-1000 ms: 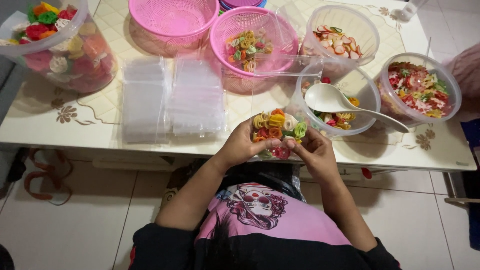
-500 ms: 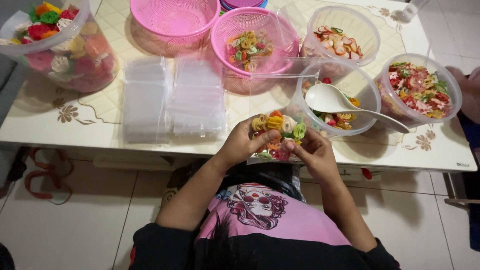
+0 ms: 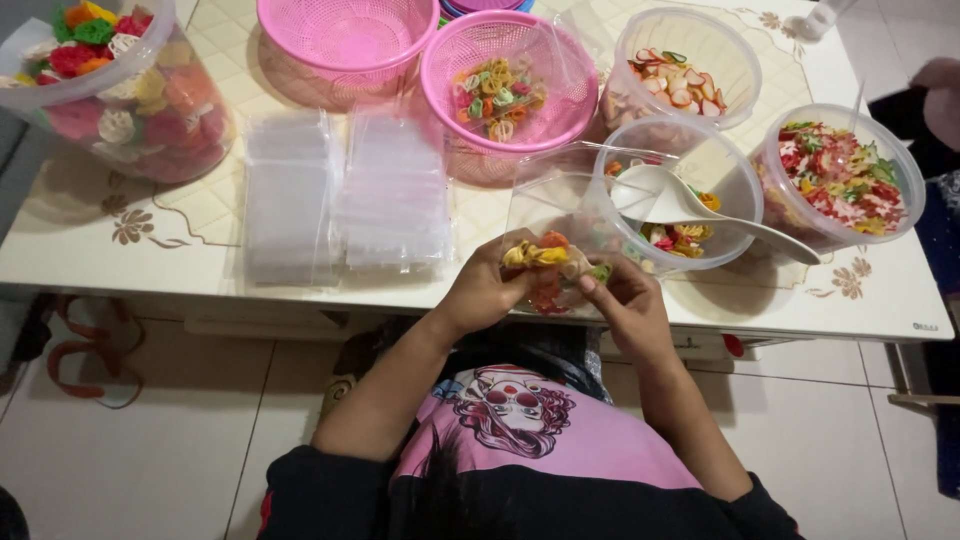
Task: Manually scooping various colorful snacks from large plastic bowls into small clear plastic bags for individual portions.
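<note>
My left hand [image 3: 480,290] and my right hand [image 3: 628,305] together grip the bottom of a clear plastic bag [image 3: 555,210] at the table's near edge. The bag holds colourful flower-shaped crackers [image 3: 545,255] in yellow, orange, red and green, bunched between my fingers. Its open top leans over toward the clear tub [image 3: 700,170] with a white spoon [image 3: 665,200] in it.
Two stacks of empty clear bags [image 3: 340,195] lie left of my hands. Pink baskets [image 3: 505,75], clear tubs of mixed crackers [image 3: 840,180] and a big full tub [image 3: 115,90] stand on the white table [image 3: 150,250]. Another person's sleeve [image 3: 940,100] shows at right.
The bag has tipped over and folded; the crackers have bunched lower between my fingers. My hands stay at the table edge. The sleeve at right moved up.
</note>
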